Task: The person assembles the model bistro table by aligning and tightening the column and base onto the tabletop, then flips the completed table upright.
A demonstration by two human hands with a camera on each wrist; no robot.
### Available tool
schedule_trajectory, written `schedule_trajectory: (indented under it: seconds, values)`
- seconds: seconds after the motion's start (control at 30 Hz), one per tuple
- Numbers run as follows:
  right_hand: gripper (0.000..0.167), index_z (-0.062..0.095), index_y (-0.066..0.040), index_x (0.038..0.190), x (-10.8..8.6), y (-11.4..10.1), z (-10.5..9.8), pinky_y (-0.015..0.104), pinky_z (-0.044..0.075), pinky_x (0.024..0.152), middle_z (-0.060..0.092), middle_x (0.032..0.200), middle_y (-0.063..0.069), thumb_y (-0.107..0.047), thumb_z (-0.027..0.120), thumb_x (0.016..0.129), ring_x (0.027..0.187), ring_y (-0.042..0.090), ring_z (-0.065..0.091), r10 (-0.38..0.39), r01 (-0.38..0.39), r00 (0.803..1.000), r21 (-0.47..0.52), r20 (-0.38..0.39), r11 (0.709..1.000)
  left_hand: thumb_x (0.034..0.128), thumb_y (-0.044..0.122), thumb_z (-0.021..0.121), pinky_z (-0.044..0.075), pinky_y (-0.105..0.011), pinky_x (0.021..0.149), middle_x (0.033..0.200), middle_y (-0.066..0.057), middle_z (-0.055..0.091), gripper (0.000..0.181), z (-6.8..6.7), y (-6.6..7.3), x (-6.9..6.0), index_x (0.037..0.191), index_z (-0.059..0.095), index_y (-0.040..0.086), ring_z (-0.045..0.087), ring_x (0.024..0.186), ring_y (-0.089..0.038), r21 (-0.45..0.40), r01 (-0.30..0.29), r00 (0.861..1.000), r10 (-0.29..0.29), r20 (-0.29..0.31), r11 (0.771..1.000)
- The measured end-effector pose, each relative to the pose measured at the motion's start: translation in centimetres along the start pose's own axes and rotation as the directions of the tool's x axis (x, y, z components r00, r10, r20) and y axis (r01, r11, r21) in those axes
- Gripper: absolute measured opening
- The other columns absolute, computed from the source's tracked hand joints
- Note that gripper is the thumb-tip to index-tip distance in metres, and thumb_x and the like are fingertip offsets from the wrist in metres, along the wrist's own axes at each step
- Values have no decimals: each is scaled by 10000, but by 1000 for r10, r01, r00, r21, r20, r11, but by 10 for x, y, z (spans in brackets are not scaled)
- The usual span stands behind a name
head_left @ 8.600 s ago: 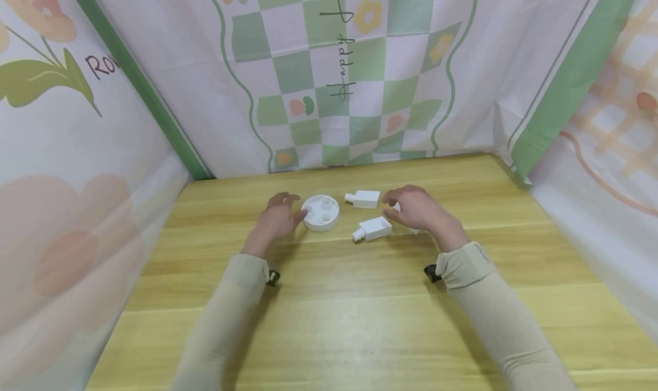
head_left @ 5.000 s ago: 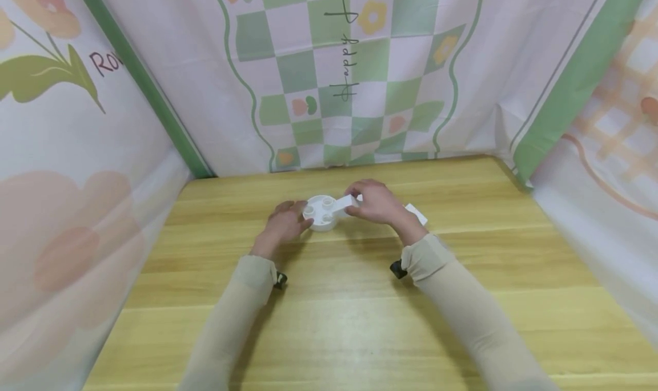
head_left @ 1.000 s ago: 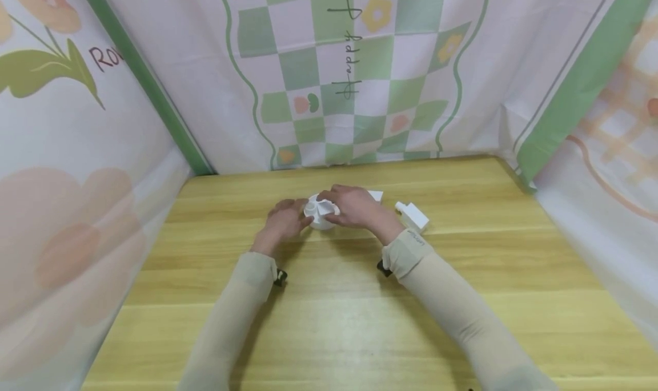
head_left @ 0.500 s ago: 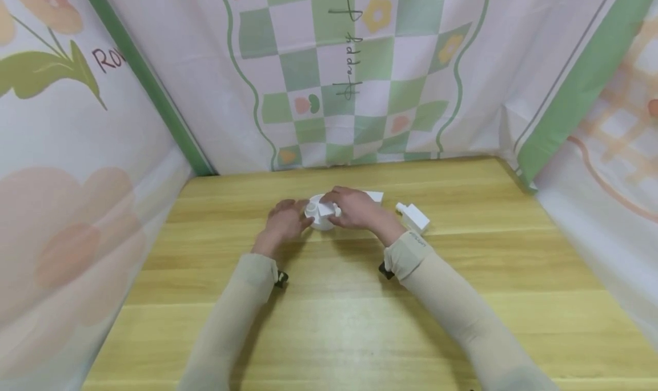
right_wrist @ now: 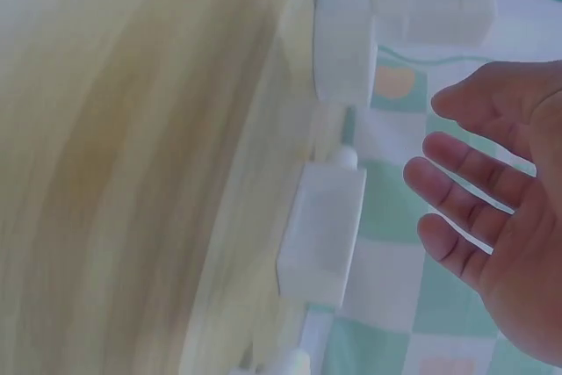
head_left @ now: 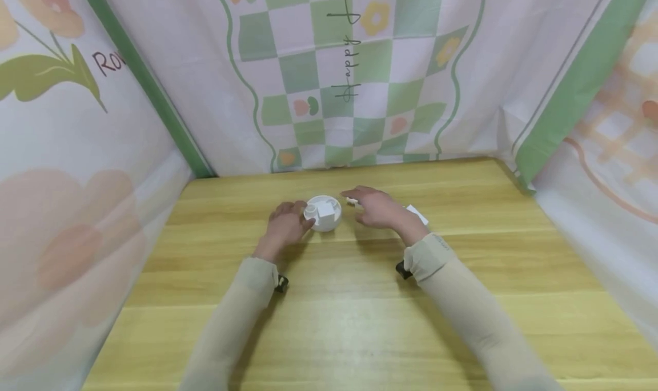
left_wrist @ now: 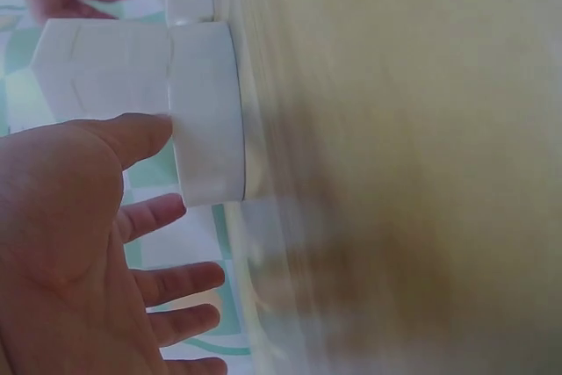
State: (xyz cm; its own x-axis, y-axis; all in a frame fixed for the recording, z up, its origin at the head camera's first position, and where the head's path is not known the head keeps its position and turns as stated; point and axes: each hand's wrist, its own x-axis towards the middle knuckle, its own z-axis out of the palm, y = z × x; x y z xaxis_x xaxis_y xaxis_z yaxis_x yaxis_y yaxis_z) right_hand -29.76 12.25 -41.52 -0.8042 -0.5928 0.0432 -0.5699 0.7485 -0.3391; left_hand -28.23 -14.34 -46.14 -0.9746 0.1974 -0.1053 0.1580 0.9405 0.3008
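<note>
White bottle-shaped block standing upright in a round white base, a hand on either side.
The left hand [head_left: 285, 225] touches the base [left_wrist: 209, 120] with its thumb, fingers spread. The right hand [head_left: 380, 208], fingers apart and holding nothing, hangs near the standing block [head_left: 326, 211]. Two similar blocks lie on the wooden table [head_left: 329, 311]: the nearer one [right_wrist: 320, 230] has its neck toward the base, the farther one [head_left: 417, 214] is partly hidden.

White block [head_left: 326, 210] upright in round base [head_left: 326, 228]
</note>
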Motion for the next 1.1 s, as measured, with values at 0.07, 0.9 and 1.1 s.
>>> schedule_trajectory:
  seconds: [0.07,0.9,1.1]
  values:
    - [597,484,-97,1468,-4,4,-4,518,488,1039,566,1409,168,-128,660,899,1260,350,572,10,-10,1000,-6,-11,1000,1031,497,445,187,-587,1230,1595,-170,340,612,-1,-1,0,1556,298,219,228,1516,-361,-5,4,1000,-4,-2,1000]
    - [546,475,-121,1468,-29,33,-13,521,521,958,567,1406,167,-230,622,953,1171,350,622,119,-117,992,33,-48,993,1019,372,518,410,-485,1121,1360,-129,535,373,-11,11,-11,1305,548,135,478,1316,-324,-8,-63,978,60,-200,998]
    - [556,449,-108,1483,-35,37,-14,541,515,967,582,1380,184,-236,620,969,1187,373,615,139,-138,989,46,-39,989,1031,325,504,443,-460,1091,1320,-128,568,292,-13,13,-17,1235,574,129,508,1284,-317,31,-90,969,95,-228,995]
